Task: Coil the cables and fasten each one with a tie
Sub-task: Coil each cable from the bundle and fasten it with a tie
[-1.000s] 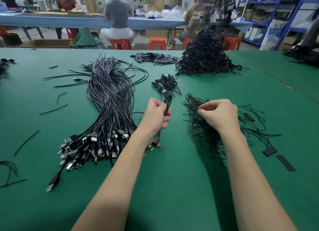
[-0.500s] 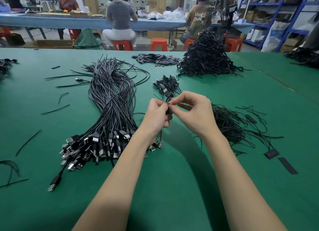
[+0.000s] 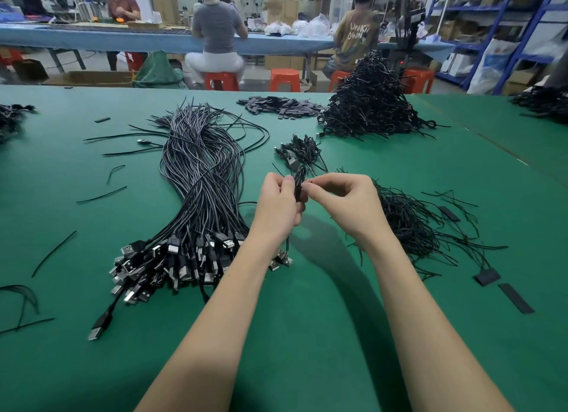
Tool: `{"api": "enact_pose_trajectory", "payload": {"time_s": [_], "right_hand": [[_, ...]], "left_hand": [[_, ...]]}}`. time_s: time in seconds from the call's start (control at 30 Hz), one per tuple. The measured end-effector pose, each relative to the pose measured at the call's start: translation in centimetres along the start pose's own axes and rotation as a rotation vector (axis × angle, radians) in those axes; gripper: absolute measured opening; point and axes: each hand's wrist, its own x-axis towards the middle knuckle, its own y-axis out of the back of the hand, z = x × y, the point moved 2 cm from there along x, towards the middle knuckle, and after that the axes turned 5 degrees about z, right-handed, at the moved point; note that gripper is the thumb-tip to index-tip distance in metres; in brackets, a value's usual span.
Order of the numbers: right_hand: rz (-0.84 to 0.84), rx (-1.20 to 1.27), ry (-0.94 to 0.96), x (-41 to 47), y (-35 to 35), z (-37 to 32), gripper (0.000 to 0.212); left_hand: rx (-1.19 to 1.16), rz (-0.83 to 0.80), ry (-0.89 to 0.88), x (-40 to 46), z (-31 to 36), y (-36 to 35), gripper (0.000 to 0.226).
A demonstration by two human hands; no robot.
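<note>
- The green bench (image 3: 307, 334) carried everything loose; no box, tray or bin stood on it, so each sort of stock had its own patch of the mat instead.
- The tall heap of tied cables (image 3: 373, 104) sat at the far edge, right of centre. I judged it was finished work, kept well out of my reach.
- The bundle of uncoiled USB cables (image 3: 203, 190) lay left of centre, its plugs fanned toward the near edge, I judged so that one could be drawn out by its plug.
- The loose pile of wire ties (image 3: 408, 224) lay just beside my right wrist, handy to the hand that wrapped.
- A small cluster of coiled cables (image 3: 302, 153) lay just beyond my hands, toward the far edge.
- My left hand (image 3: 281, 205) was curled round the coiled cable (image 3: 298, 182), held upright above the middle of the bench so that the loops could not spring apart; its tail hung down to the mat.
- My right hand (image 3: 344, 202) pinched a thin tie at the coil; whether it was wound round yet I could not tell.
</note>
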Motion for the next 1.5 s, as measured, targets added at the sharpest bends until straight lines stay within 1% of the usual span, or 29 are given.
{"api": "enact_pose_trajectory", "payload": {"time_s": [0.03, 0.07, 0.13, 0.17, 0.2, 0.27, 0.33, 0.4, 0.47, 0.53, 0.6, 0.63, 0.7, 0.77, 0.83, 0.9, 0.93, 1.0, 1.07, 1.17, 1.23, 1.27, 1.3, 1.33, 1.4, 1.43, 1.5], "right_hand": [[-0.01, 0.111, -0.12, 0.1, 0.2, 0.2, 0.007], [-0.044, 0.273, -0.279, 0.0, 0.3, 0.4, 0.007], [-0.116, 0.561, -0.58, -0.1, 0.5, 0.8, 0.005], [-0.132, 0.621, -0.671, -0.2, 0.8, 1.0, 0.004], [-0.152, 0.648, -0.723, -0.3, 1.1, 1.2, 0.005], [-0.222, 0.677, -0.751, -0.4, 1.7, 1.8, 0.008], [-0.308, 0.665, -0.735, -0.7, 2.1, 2.0, 0.007], [-0.392, 0.619, -0.671, -0.8, 2.4, 2.3, 0.008], [-0.438, 0.549, -0.567, -0.7, 2.7, 2.6, 0.014], [-0.432, 0.506, -0.509, -0.7, 3.1, 3.2, 0.015], [-0.442, 0.413, -0.485, -0.8, 3.5, 3.4, 0.009], [-0.454, 0.344, -0.479, -0.8, 3.7, 3.3, 0.006], [-0.448, 0.128, -0.462, -0.8, 4.1, 2.8, 0.008], [-0.414, -0.16, -0.407, -0.6, 4.2, 2.0, 0.008], [-0.331, -0.353, -0.329, 0.1, 4.0, 1.2, 0.005], [-0.21, -0.393, -0.271, 0.5, 3.4, 0.7, 0.008], [-0.155, -0.35, -0.264, 0.5, 3.1, 0.5, 0.009], [-0.078, -0.23, -0.24, 0.4, 2.5, 0.3, 0.006], [-0.03, -0.204, -0.165, 0.4, 2.2, 0.2, 0.004], [0.013, -0.159, -0.027, 0.2, 1.7, -0.2, 0.009], [0.045, -0.076, 0.026, 0.0, 1.3, -0.3, 0.012], [0.051, -0.069, 0.04, -0.1, 1.2, -0.2, 0.013], [0.044, -0.097, 0.045, 0.0, 1.1, -0.1, 0.013], [0.023, -0.154, 0.042, 0.0, 1.1, -0.1, 0.013], [-0.035, -0.268, 0.001, 0.2, 1.3, -0.1, 0.01], [-0.051, -0.282, -0.033, 0.2, 1.4, -0.2, 0.009], [-0.043, -0.247, -0.072, 0.1, 1.6, -0.5, 0.007]], "left_hand": [[-0.095, -0.019, 0.027, 0.0, 0.2, 0.0, 0.024], [-0.149, -0.041, 0.039, 0.0, 0.4, -0.1, 0.024], [-0.2, -0.125, 0.045, -0.3, 0.6, -0.2, 0.024], [-0.231, -0.184, 0.055, -0.5, 0.6, -0.4, 0.025], [-0.269, -0.246, 0.07, -0.8, 0.7, -0.4, 0.025], [-0.318, -0.371, 0.09, -1.1, 0.9, -0.2, 0.026], [-0.293, -0.503, 0.095, -1.4, 1.3, 0.4, 0.025], [-0.217, -0.613, 0.09, -1.5, 1.7, 1.2, 0.022], [-0.125, -0.7, 0.078, -1.8, 2.1, 1.6, 0.02], [0.014, -0.756, 0.043, -2.0, 2.4, 1.8, 0.018], [0.187, -0.777, -0.007, -2.0, 2.5, 2.0, 0.013], [0.273, -0.781, -0.018, -1.9, 2.4, 2.1, 0.009], [0.458, -0.789, -0.019, -1.7, 2.1, 2.3, 0.008], [0.618, -0.771, -0.019, -1.6, 1.6, 2.2, 0.008], [0.691, -0.693, -0.033, -1.4, 1.0, 1.7, 0.007], [0.694, -0.578, -0.064, -1.1, 0.8, 1.4, 0.012], [0.658, -0.524, -0.07, -0.9, 0.8, 1.4, 0.014], [0.526, -0.417, -0.027, -0.4, 0.7, 1.6, 0.023], [0.377, -0.304, 0.071, -0.2, 0.5, 1.7, 0.028], [0.141, -0.206, 0.198, -0.2, 0.7, 1.2, 0.017], [-0.089, -0.161, 0.268, -0.1, 0.8, 1.1, 0.014], [-0.155, -0.132, 0.278, -0.1, 0.8, 1.1, 0.014], [-0.125, -0.099, 0.229, -0.1, 0.7, 1.2, 0.013], [0.017, -0.062, 0.124, -0.1, 0.5, 1.4, 0.013], [0.379, 0.0, -0.169, -0.3, 0.4, 1.5, 0.014], [0.482, 0.017, -0.298, -0.5, 0.5, 1.5, 0.014], [0.538, 0.017, -0.459, -0.7, 0.7, 1.2, 0.015]]}}
